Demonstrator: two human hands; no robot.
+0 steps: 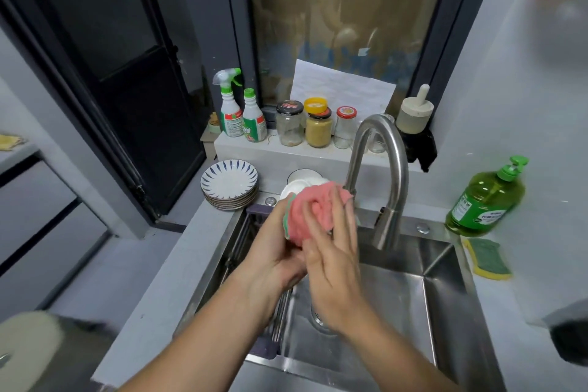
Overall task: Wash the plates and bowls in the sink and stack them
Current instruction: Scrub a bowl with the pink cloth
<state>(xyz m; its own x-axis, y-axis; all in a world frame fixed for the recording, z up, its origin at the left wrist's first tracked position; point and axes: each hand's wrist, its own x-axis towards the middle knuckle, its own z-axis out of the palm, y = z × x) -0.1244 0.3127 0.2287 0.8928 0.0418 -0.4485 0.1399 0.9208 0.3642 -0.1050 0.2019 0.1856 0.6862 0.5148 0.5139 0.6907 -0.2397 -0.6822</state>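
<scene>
Two hands meet above the sink (413,289): the left hand (273,251) grips a bunched pink cloth (311,210) from below, and the right hand (334,264) presses fairly straight fingers against it. Possibly a bowl sits inside, but the cloth hides it. A wet slip could drop it into the steel basin. Stacked plates (229,183) rest far left on the counter, faces up, round, no long axis; white bowls (299,183) sit just behind the cloth.

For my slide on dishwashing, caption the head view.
Over the steel sink, the left hand grips a pink cloth while the right hand presses it; stacked plates sit on the counter behind.
</scene>
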